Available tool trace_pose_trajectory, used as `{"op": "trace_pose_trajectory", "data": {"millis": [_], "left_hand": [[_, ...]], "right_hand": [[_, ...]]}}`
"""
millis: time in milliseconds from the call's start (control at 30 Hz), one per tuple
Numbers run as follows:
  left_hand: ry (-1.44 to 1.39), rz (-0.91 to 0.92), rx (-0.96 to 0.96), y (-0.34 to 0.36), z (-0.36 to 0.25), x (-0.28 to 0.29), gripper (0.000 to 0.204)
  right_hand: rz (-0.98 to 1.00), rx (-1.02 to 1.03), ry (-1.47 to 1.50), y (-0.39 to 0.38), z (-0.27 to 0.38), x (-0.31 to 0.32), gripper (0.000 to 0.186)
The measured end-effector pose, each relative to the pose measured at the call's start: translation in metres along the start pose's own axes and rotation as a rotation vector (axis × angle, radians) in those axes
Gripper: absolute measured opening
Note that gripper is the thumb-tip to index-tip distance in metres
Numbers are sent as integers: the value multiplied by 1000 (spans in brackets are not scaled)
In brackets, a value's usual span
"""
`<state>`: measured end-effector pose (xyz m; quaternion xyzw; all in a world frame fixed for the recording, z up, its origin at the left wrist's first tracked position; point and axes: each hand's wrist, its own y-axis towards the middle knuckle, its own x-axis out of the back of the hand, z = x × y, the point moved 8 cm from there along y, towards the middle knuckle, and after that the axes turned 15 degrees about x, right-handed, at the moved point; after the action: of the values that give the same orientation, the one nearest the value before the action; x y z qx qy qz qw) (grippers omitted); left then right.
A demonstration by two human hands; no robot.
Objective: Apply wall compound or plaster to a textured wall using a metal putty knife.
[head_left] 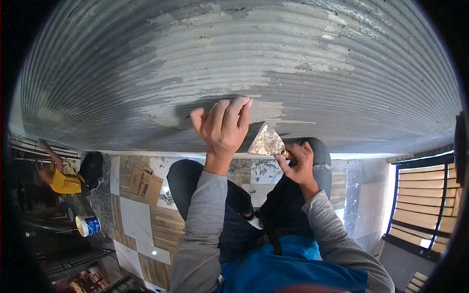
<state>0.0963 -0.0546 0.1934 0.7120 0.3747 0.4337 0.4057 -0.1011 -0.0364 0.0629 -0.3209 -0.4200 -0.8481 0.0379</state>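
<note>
My right hand (299,163) grips the wooden handle of a putty knife (266,140), its triangular blade crusted with pale residue and angled up to the left. Just left of it, my left hand (224,124) is raised in front of a grey ridged wall (210,53), with bent fingers apart and nothing in them. Its fingertips are at the wall's surface; whether they press on it I cannot tell. Paler, flaked patches run across the ridges around and above both hands. A gap separates the blade from my left hand.
My bent knees are close to the wall's foot. Flattened cardboard (145,184) lies on the patterned tile floor (137,222) at left. Beyond it are a white-and-blue bucket (88,226) and a person in a yellow shirt (66,183). A barred window (422,200) is at right.
</note>
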Motion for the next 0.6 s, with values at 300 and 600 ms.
{"op": "trace_pose_trajectory", "data": {"millis": [300,600], "left_hand": [[-40,28,76,4,16,2,12],[-381,397,111,-8,12,11,20]], "right_hand": [[24,-15,13,1,1,-2,27],[-48,38,-7,2,8,11,32]]}}
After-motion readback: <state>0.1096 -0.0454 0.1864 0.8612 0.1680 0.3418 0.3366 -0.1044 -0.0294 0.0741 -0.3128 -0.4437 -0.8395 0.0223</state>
